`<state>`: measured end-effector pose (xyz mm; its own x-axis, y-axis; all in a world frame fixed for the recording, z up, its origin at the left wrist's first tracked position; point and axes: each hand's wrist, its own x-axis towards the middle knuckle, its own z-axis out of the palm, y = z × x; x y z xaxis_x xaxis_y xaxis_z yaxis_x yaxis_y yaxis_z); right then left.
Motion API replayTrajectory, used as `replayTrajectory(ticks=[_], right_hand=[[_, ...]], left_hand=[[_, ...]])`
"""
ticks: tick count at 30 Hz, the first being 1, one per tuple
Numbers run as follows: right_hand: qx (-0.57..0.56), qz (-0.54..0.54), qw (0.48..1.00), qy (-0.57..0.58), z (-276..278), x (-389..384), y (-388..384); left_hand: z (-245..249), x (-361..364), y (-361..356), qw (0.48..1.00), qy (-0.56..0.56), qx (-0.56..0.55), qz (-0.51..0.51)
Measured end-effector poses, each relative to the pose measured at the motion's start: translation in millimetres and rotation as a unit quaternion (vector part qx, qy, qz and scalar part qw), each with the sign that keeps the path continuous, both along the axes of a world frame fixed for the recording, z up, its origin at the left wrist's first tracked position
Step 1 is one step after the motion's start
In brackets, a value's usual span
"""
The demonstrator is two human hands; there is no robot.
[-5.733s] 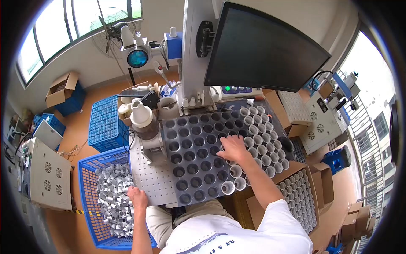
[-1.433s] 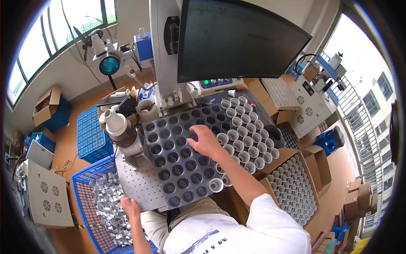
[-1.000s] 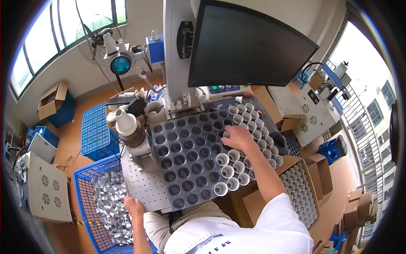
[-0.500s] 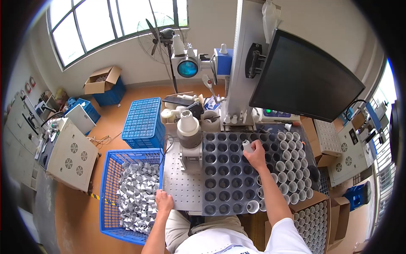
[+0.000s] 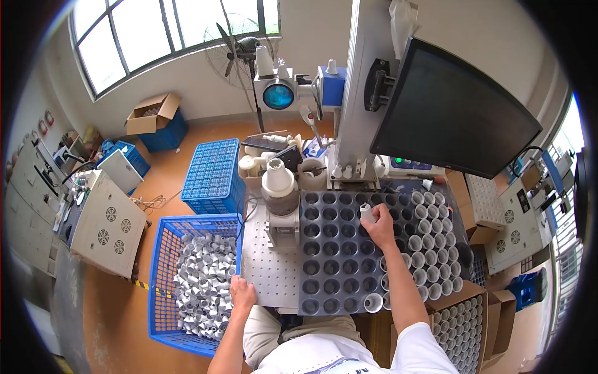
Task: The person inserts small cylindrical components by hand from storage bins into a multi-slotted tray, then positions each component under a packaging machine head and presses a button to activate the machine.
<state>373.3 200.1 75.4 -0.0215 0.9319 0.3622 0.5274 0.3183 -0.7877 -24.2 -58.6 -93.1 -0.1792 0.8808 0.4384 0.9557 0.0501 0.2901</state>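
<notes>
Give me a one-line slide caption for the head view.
Right hand holds a white cup over the dark pocketed tray; left hand rests by the blue crate of white parts.

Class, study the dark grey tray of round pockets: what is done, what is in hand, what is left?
Done: white plastic cups fill pockets along the right side of the dark grey tray. In hand: the right hand holds one small white tube above the tray; the left hand rests beside the blue plastic basket of white parts. Left: the other pockets, well over half, are empty.
</notes>
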Motion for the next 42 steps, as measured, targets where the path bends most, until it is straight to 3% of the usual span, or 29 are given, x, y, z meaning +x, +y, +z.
replayTrajectory(ticks=[7,10,16,25,34,42], right_hand=[[-0.018,0.002,1.0,0.011,6,0,-3],[-0.023,0.002,1.0,0.007,8,0,-4],[-0.012,0.004,1.0,0.018,3,1,-3],[-0.008,0.01,1.0,0.015,0,1,-1],[-0.014,-0.002,1.0,0.014,4,1,-2],[-0.01,0.004,1.0,0.015,4,1,-2]], left_hand=[[4,7,2,0.997,-0.043,0.028,0.05],[12,9,2,0.999,-0.006,0.031,0.036],[14,8,1,0.996,-0.058,-0.028,0.057],[-18,-4,-3,0.999,0.022,-0.036,0.031],[11,9,1,0.994,-0.061,-0.046,0.081],[-11,-2,-1,0.998,0.001,-0.04,0.044]])
